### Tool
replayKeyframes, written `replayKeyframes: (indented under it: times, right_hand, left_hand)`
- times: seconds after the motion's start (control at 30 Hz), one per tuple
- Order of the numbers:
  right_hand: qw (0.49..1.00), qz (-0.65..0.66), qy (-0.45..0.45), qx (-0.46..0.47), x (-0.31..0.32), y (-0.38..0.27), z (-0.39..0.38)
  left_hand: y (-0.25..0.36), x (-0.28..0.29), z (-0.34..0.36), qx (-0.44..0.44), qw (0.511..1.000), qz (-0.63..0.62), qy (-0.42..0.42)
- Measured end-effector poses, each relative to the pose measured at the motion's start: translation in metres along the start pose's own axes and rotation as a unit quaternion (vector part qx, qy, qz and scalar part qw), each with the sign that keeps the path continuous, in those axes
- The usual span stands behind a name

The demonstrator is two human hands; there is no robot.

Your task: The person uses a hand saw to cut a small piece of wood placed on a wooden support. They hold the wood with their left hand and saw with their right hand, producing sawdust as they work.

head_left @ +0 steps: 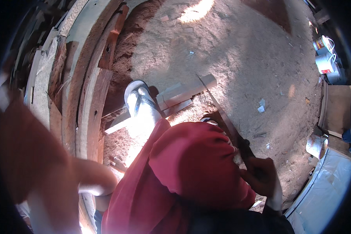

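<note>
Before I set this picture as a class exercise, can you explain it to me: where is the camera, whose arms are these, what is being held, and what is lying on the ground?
There is no machine here. The one picture comes from a wide fisheye camera worn on a person's head, looking down, so straight edges bend near the rim.

The right hand grips the handle of a long dark blade, probably a handsaw, which slants up and away. The left hand is blurred at the lower left, so I cannot tell whether it holds anything. Red clothing covers the legs, and one foot in a white sandal rests on pale wooden planks.

The ground is sawdust-covered earth. Old timber boards lie on the left, and white buckets stand at the right edge.
</note>
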State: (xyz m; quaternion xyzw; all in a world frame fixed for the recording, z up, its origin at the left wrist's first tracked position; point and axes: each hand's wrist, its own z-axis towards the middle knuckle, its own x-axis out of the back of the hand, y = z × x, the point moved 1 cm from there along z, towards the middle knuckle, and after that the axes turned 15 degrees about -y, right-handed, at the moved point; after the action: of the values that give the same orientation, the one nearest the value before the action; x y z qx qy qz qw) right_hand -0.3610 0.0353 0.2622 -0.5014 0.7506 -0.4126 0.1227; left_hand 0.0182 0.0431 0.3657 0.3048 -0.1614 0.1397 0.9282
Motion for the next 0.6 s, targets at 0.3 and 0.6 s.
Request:
replayKeyframes:
  times: [0.3, 0.6]
  right_hand:
    - [0.997, 0.059, -0.005, 0.044, -0.004, 0.041, -0.018]
    - [0.989, 0.14, -0.012, -0.049, 0.003, 0.002, -0.015]
  left_hand:
    - [-0.206, -0.106, -0.145, 0.526, 0.81, 0.079, -0.247]
    - [-0.207, -0.177, -0.219, 0.436, 0.794, 0.147, -0.398]
